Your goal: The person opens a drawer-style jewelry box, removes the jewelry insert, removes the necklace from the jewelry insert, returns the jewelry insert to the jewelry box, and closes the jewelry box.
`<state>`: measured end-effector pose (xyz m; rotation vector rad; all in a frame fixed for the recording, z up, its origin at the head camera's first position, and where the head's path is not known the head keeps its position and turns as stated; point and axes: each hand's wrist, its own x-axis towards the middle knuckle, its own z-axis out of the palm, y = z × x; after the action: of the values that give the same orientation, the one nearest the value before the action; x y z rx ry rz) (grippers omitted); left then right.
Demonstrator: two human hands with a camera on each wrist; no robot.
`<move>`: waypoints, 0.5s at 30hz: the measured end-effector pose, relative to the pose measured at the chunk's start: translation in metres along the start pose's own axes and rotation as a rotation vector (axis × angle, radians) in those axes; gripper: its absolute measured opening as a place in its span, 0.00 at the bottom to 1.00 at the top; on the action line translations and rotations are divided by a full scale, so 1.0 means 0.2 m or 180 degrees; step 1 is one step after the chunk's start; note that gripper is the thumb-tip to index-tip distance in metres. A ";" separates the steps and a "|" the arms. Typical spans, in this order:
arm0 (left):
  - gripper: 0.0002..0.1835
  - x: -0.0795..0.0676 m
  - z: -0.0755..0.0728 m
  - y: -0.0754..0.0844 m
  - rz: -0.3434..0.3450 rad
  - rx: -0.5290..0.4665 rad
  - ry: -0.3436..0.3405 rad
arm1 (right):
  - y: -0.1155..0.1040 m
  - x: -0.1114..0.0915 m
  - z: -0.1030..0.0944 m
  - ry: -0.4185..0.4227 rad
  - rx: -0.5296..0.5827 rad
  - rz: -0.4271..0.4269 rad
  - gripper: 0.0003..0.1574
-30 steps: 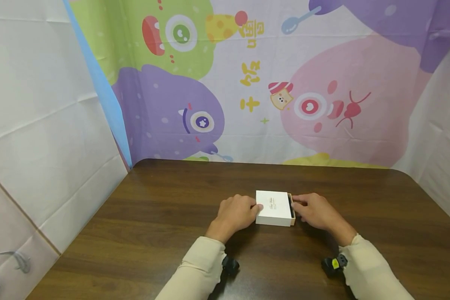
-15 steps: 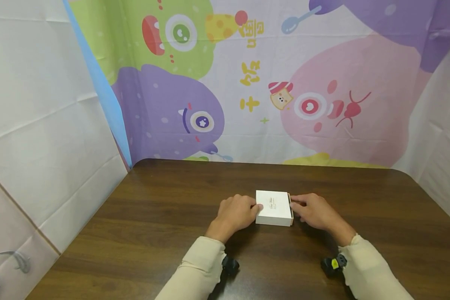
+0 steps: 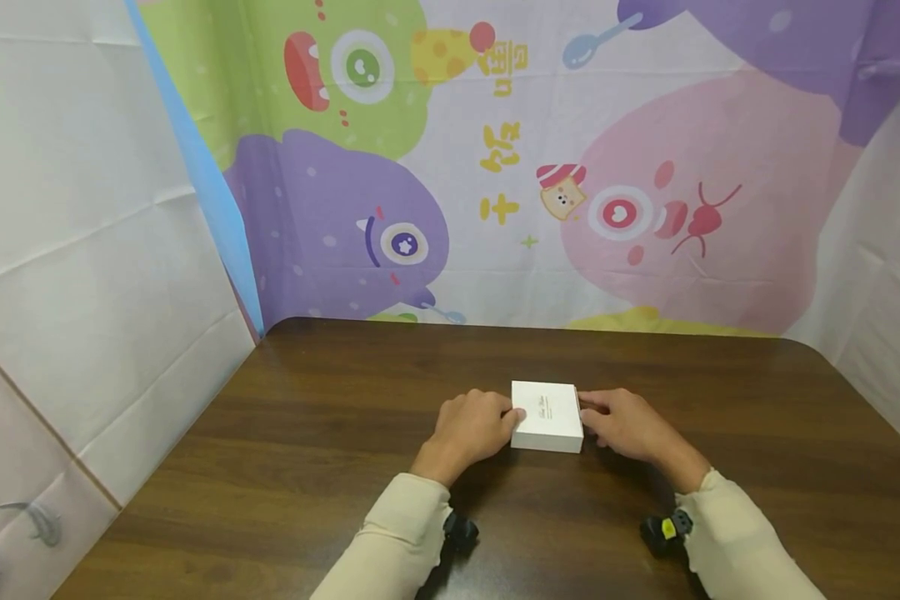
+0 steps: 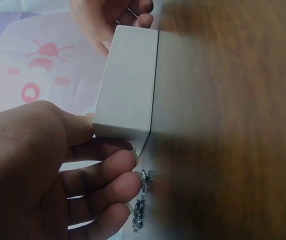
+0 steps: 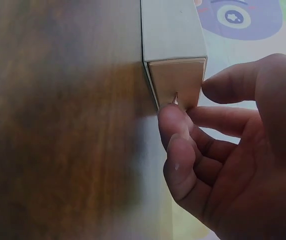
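A white slide-out box (image 3: pixel 547 417) with small printed lettering lies on the table. My left hand (image 3: pixel 474 425) grips its left end, thumb on the top edge and fingers at the side. From the right, my right hand (image 3: pixel 624 423) touches the other end with its thumb and fingertips. In the right wrist view, the tan end of the inner drawer (image 5: pixel 178 80) sits about level with the sleeve's rim. A small tab (image 5: pixel 176 97) shows there, right at a fingertip. Inside the drawer is hidden.
Below my left fingers, in the left wrist view, lies a silver chain-like piece (image 4: pixel 140 207); my hand hides it from the head view. The dark wooden table (image 3: pixel 330 400) ends at a cartoon-printed cloth (image 3: pixel 495 275) behind. White cloth panels (image 3: pixel 105 208) stand at both sides.
The drawer has slid left into the white sleeve, its tan edge gone from the head view. My right hand moved slightly left with it; the left hand and sleeve stayed put.
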<state>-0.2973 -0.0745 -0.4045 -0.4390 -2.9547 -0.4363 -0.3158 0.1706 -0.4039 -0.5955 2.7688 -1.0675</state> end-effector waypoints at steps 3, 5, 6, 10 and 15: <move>0.16 0.00 0.00 0.01 0.0013 -0.0009 -0.0001 | -0.01 0.00 0.00 -0.0033 0.0016 0.0041 0.31; 0.16 0.00 0.00 0.01 0.0019 -0.0026 -0.0003 | -0.01 0.00 0.00 -0.0048 0.0017 0.0076 0.31; 0.16 0.00 0.00 0.01 0.0021 -0.0035 -0.0001 | -0.01 0.00 0.00 -0.0055 0.0005 0.0092 0.32; 0.16 0.01 0.01 0.01 0.0017 -0.0046 0.0020 | -0.02 0.00 0.00 -0.0085 -0.0037 0.0107 0.33; 0.16 0.00 0.01 -0.01 0.0013 -0.0080 0.0042 | -0.03 0.01 0.01 -0.0116 -0.0063 0.0141 0.33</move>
<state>-0.2981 -0.0748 -0.4070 -0.4431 -2.9382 -0.4747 -0.3154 0.1651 -0.4015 -0.5476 2.7509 -1.0113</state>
